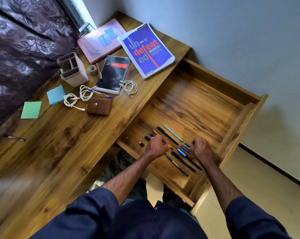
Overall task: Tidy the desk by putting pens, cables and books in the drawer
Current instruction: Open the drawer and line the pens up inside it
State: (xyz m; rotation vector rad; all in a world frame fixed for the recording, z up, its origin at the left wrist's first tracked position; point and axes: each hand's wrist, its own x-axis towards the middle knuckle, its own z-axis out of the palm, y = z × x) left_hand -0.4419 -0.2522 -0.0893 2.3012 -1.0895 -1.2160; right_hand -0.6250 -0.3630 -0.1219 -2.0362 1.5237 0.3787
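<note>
A wood-grain desk [68, 144] stands against a grey wall [232, 40], its wide wooden drawer [246, 118] pulled open. On the drawer floor, the left hand [157, 146] curls round a yellow-and-black pen [155, 132]. It is best laid parallel to the row of dark and blue pens [180, 157], leaving room for the white cables [128, 87] and the blue notebook [145, 50]. The right hand [200, 147] is curled with its underside hidden, so I cannot tell whether it grasps anything.

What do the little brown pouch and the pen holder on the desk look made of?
The brown pouch looks like leather or imitation: matte, folded flap, metal snap. The pen holder seems moulded plastic: matte pinkish-beige, smooth walls, rounded corners; I can't be sure.
</note>
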